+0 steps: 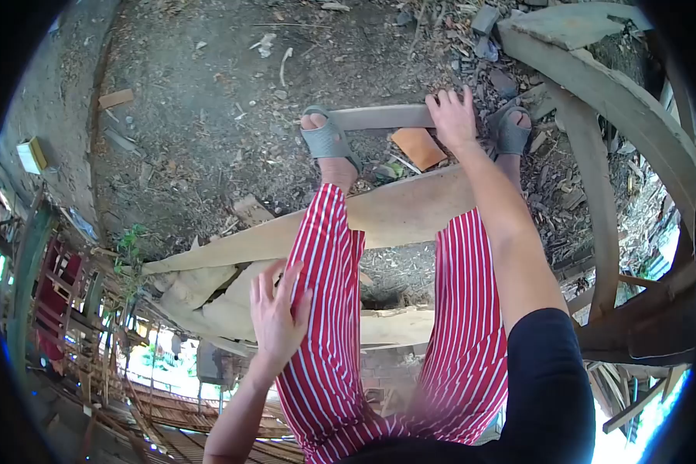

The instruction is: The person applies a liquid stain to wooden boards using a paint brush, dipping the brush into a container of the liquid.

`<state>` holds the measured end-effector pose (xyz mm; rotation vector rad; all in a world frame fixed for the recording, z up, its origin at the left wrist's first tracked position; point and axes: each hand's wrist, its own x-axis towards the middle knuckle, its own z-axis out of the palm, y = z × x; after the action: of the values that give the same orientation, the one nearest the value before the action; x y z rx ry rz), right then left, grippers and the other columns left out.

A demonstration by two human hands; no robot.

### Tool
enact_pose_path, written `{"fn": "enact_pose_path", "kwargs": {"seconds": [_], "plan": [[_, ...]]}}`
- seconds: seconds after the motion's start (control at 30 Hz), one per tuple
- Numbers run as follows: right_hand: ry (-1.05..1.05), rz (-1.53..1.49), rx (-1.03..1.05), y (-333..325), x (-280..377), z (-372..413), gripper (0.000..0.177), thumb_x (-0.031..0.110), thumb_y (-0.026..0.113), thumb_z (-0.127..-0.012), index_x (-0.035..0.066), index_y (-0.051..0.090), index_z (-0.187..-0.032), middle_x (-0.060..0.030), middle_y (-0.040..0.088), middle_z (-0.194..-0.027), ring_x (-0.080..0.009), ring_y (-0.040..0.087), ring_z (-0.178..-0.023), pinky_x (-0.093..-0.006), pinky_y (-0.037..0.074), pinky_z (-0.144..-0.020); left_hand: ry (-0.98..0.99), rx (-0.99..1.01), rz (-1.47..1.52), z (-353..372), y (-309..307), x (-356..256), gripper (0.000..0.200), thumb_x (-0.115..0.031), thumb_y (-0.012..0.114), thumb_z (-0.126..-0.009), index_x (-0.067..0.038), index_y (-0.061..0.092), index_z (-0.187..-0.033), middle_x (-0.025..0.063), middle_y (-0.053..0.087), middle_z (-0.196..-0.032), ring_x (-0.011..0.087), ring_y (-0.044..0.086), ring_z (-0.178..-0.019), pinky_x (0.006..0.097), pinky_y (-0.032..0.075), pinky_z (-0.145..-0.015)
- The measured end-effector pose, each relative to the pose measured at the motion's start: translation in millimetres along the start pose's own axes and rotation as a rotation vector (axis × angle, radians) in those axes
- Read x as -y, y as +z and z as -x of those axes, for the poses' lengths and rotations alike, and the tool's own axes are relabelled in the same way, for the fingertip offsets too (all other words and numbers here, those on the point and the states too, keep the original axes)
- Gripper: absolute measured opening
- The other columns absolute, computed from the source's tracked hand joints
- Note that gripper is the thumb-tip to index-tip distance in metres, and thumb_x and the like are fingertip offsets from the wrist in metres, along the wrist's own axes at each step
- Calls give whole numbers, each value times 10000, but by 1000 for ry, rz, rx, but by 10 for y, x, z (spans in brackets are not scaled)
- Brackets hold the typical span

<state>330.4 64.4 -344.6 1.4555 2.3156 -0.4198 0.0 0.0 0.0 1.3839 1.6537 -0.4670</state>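
My right hand [454,122] reaches down between my feet, its fingers closed over the right end of a short grey wooden board [383,117]. That board lies across the ground, its left end beside my left sandal [329,141]. Just below it is an orange-brown flat piece [418,148], perhaps broken tile. My left hand [280,315] is held over my left thigh with its fingers spread and nothing in it. Under my legs runs a long pale plank [406,207], passing from lower left to upper right.
Large curved timbers [595,85] stand on the right, close to my right sandal [512,130]. Wood chips and scraps cover the dirt ground [201,100]. A brick-like piece [116,98] and a small yellow-and-white box [32,155] lie to the left. More planks [201,290] rest at lower left.
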Motion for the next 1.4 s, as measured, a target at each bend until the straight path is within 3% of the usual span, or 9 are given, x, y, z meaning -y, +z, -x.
{"fn": "enact_pose_path", "kwargs": {"seconds": [0.13,0.2,0.43,0.5,0.67,0.9,1.07,1.27,1.4], "plan": [[102,-427,323,-509,119,293,180,74,598,-758,59,703,-904,-130,617,-1023,-309,631,-952,-446,540,-782,-367,0,1164,-671,302,-570,498,-183,619,-942,-33,448,-1385,164,494,-1335,260,440,-1277,384,361,-1055],[19,-604,350,-1078,128,565,145,106,585,-792,41,654,-902,-142,597,-924,-323,639,-840,-468,526,-697,-575,72,1434,-1029,666,-873,856,-359,671,-905,-35,175,-1522,199,357,-1467,262,329,-1374,408,243,-1133],[-41,-1319,318,-1628,547,1140,351,297,593,-911,3,597,-1102,-141,585,-1041,-342,636,-878,-443,513,-770,-688,46,1904,-1409,1474,-902,544,-209,502,-939,-142,279,-1431,142,597,-1031,241,580,-926,393,503,-820],[446,-1550,192,-1024,514,967,455,323,634,-898,39,535,-1239,-138,551,-1146,-338,587,-1006,-425,487,-841,-588,307,2097,-1350,1294,-623,631,-175,524,-879,-113,289,-1462,122,566,-1051,189,514,-818,367,506,-762],[582,-574,52,82,864,769,733,288,745,-798,125,385,-1415,-115,525,-1155,-332,452,-1164,-461,349,-1007,-562,470,1935,-1258,995,-446,699,-218,554,-835,-52,321,-1472,92,515,-1007,196,518,-824,367,501,-768],[577,-807,236,97,1118,755,425,247,726,-792,102,603,-1172,-122,544,-1020,-306,547,-1056,-425,452,-911,-533,563,2048,-1143,829,-548,711,-202,546,-810,-10,338,-1462,78,480,-930,225,549,-827,409,508,-761],[1035,-1416,200,-1304,768,1010,262,151,638,-884,-23,637,-1080,-165,702,-966,-282,681,-869,-350,515,-781,-431,611,2041,-699,325,-920,715,-179,537,-802,4,332,-1463,90,510,-928,222,538,-809,374,491,-730],[758,-2117,-131,-3497,269,2009,312,118,650,-923,-16,590,-1198,-52,671,-1103,-122,632,-980,-287,498,-866,-81,865,2118,160,-663,-1378,934,-720,400,-898,33,327,-1446,117,504,-993,197,466,-725,321,429,-612],[810,-2115,-332,-4637,-34,2716,376,116,669,-911,-2,552,-1249,-73,653,-1162,-150,634,-1026,-307,491,-926,91,924,2062,757,-1361,-1699,888,-695,359,-929,31,336,-1440,132,505,-1004,192,472,-709,317,432,-576]]}}
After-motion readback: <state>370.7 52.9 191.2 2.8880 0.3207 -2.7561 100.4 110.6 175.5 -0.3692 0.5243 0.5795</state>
